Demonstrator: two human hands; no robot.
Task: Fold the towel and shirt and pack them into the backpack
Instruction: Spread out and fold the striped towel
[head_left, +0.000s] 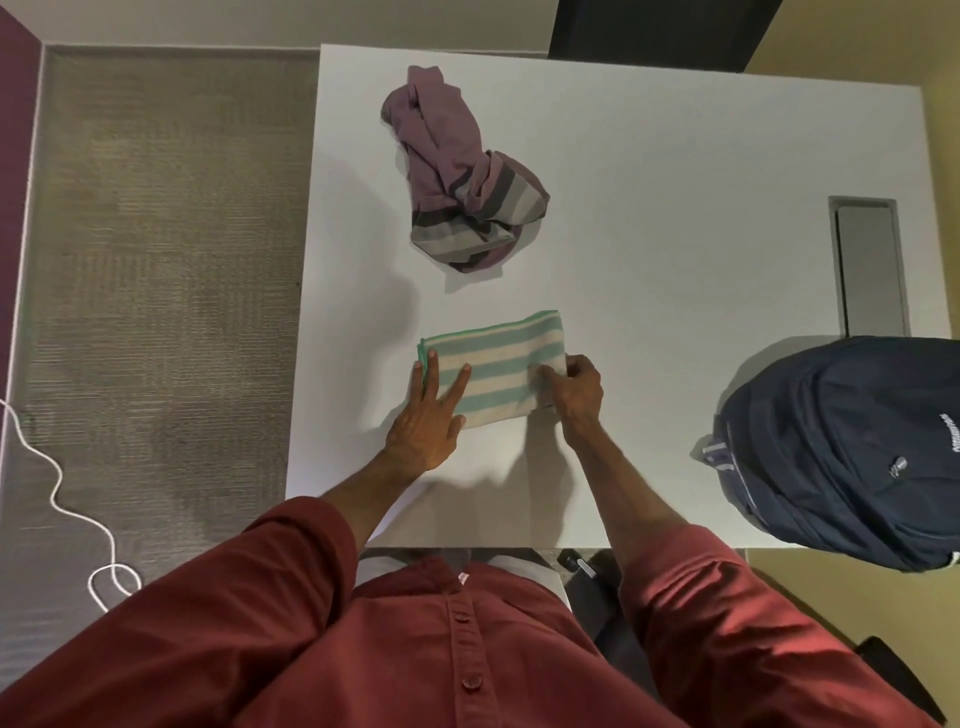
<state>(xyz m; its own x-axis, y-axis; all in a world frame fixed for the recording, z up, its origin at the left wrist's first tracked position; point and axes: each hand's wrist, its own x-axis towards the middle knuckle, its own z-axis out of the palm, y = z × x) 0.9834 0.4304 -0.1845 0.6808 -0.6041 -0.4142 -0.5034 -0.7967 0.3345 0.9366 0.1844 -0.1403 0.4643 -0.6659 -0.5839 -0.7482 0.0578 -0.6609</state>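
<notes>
Your left hand (423, 423) rests flat, fingers (457, 388) spread, on the towel (493, 364) near the tabletop's (675, 208) near edge, and your right hand (579, 387) pinches its right end. Soft and green-striped, it looks folded into a neat rectangle. A dark padded backpack (852, 452) sits at the near right corner. Toward the far edge, the purple shirt (457, 171) lies crumpled, unfolded; I judge nothing packed yet.

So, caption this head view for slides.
Left hand presses the folded striped towel, right hand pinches its edge; shirt and backpack nearby.
</notes>
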